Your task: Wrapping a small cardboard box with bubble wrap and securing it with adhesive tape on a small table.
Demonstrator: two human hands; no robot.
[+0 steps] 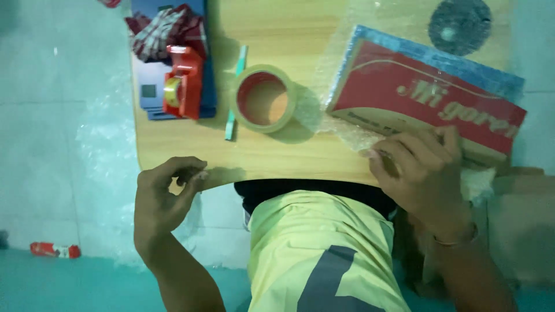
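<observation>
Red cardboard box [425, 95] under bubble wrap [347, 136], right hand [425, 170] pressing palm-down, fingers spread, left hand [165, 193] curled, fingers pinched shut at table edge [254, 167].

Light is moderate and even, with a cool teal cast over the floor. The tape roll [263, 98] throws a soft shadow onto the wooden worktop [277, 34] on the side toward the red box [425, 95]. Bubble wrap [347, 52] around that box shows pale glare. The whole view is slightly soft, blurrier toward the edges
</observation>
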